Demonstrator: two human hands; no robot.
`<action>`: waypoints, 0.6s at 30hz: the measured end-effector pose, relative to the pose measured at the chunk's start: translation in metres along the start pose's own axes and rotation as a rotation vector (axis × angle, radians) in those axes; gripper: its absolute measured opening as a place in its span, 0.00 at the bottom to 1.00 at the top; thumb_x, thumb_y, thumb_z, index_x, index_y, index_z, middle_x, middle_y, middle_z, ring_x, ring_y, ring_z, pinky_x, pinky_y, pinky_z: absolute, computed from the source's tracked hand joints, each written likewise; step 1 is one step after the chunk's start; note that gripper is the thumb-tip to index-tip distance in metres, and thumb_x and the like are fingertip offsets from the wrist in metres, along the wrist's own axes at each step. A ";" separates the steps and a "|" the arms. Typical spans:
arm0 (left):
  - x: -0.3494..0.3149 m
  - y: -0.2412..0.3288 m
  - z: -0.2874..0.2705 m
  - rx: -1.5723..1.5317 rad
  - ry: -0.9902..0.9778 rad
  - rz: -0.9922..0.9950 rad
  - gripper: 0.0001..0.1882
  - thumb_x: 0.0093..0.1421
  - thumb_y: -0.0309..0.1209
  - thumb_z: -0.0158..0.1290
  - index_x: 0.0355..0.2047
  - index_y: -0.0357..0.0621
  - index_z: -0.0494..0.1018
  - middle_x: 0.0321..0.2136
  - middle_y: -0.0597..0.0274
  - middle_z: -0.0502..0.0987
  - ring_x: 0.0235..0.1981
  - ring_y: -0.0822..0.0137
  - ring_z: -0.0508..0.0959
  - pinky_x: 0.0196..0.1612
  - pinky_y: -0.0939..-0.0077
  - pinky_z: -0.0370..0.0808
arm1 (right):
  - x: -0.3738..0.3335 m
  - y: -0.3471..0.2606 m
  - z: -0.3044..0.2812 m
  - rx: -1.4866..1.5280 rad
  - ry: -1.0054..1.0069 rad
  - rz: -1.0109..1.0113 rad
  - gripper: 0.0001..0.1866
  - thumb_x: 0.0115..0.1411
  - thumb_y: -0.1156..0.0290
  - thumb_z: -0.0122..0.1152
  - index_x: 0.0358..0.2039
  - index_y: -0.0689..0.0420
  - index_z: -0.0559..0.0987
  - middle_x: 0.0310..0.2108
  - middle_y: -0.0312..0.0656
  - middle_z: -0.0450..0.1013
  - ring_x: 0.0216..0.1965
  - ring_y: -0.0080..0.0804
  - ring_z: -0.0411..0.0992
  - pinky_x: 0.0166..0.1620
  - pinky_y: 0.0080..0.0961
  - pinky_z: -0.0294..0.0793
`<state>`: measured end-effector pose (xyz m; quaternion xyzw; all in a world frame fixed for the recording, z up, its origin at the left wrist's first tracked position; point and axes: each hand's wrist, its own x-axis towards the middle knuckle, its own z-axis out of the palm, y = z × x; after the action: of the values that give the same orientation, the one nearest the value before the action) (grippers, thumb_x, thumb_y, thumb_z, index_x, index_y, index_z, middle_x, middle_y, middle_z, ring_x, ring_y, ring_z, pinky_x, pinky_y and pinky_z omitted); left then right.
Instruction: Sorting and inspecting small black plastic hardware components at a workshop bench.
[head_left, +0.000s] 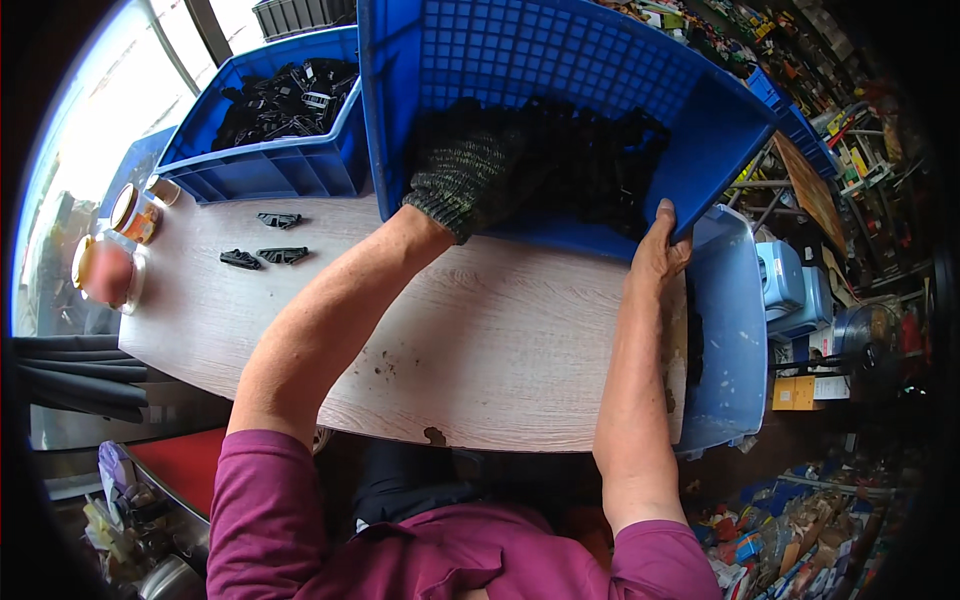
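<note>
A large blue crate (540, 50) with grid-patterned walls is tilted toward me at the far side of the table (480, 350). Dark black parts (600, 150) are heaped inside it. My left hand (462, 180), in a dark knitted glove, reaches into the crate among these parts; its fingers are lost in the dark heap. Bare, my right hand (660, 250) grips the crate's near right edge, thumb on top. Left of the crate, three small black plastic pieces (283, 255) lie apart on the tabletop.
A smaller blue bin (270, 180) full of black plastic pieces stands at the far left. Jars (105, 270) line the left table edge. Against the right edge is a pale blue tub (730, 340). Cluttered shelves (850, 150) fill the far right.
</note>
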<state>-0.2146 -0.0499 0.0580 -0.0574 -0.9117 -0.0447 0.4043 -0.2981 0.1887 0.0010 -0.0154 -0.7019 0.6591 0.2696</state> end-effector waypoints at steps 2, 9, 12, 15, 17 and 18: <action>-0.007 -0.002 0.002 0.113 0.051 0.005 0.22 0.58 0.53 0.57 0.47 0.57 0.79 0.42 0.51 0.78 0.45 0.47 0.75 0.48 0.48 0.71 | 0.002 0.003 -0.004 0.001 -0.011 0.007 0.25 0.62 0.58 0.62 0.52 0.67 0.79 0.51 0.49 0.78 0.51 0.39 0.74 0.58 0.34 0.70; -0.011 -0.007 0.009 0.138 0.090 -0.060 0.25 0.55 0.54 0.60 0.48 0.56 0.78 0.46 0.49 0.75 0.48 0.46 0.74 0.52 0.49 0.69 | 0.000 0.004 -0.002 0.035 -0.040 -0.015 0.26 0.63 0.59 0.62 0.54 0.67 0.78 0.53 0.50 0.77 0.54 0.40 0.72 0.61 0.34 0.68; -0.011 -0.011 0.014 0.085 0.021 -0.108 0.25 0.56 0.54 0.59 0.48 0.54 0.77 0.45 0.48 0.75 0.45 0.47 0.75 0.48 0.50 0.71 | -0.005 0.003 0.000 0.004 -0.045 0.024 0.26 0.64 0.59 0.61 0.54 0.67 0.77 0.53 0.50 0.77 0.54 0.39 0.72 0.61 0.34 0.67; -0.010 -0.013 0.021 0.043 0.019 -0.088 0.24 0.57 0.53 0.59 0.48 0.53 0.77 0.43 0.47 0.74 0.42 0.48 0.75 0.44 0.51 0.72 | -0.007 0.003 0.000 0.034 -0.062 0.045 0.26 0.64 0.59 0.61 0.54 0.67 0.78 0.52 0.49 0.77 0.52 0.39 0.73 0.60 0.35 0.68; -0.007 -0.018 0.031 0.036 0.016 -0.104 0.26 0.56 0.56 0.58 0.48 0.55 0.76 0.44 0.49 0.73 0.44 0.47 0.74 0.45 0.49 0.71 | -0.005 0.005 0.004 0.044 -0.050 0.017 0.26 0.63 0.58 0.62 0.53 0.67 0.78 0.52 0.50 0.77 0.52 0.39 0.73 0.59 0.35 0.68; -0.005 -0.022 0.036 0.035 0.013 -0.119 0.28 0.55 0.60 0.56 0.47 0.57 0.75 0.45 0.50 0.71 0.46 0.45 0.73 0.45 0.46 0.70 | -0.005 0.006 0.006 0.060 -0.042 -0.010 0.26 0.63 0.58 0.62 0.53 0.67 0.78 0.51 0.50 0.78 0.51 0.39 0.73 0.59 0.35 0.69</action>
<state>-0.2409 -0.0676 0.0290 0.0045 -0.9114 -0.0531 0.4080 -0.2984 0.1823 -0.0065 0.0101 -0.6874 0.6786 0.2585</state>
